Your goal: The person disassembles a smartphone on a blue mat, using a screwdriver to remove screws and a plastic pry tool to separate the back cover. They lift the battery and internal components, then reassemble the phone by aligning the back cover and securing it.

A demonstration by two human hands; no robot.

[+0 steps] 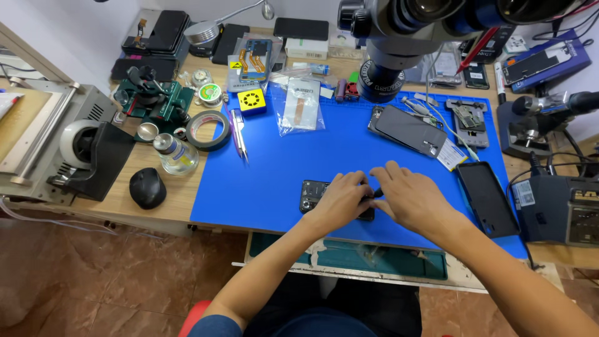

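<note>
Both hands, left hand (340, 200) and right hand (405, 196), are pinched closed on the phone (315, 195) lying near the front edge of the blue mat (281, 162); a slip could shove it off the worktop (175, 193); too much squeeze might crack it.

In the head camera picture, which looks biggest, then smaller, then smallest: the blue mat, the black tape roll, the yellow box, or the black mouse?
1. blue mat, by far the largest
2. black tape roll and black mouse: these look about alike, and the mouse is nearer the camera, so no ranking
3. yellow box, smallest
</note>
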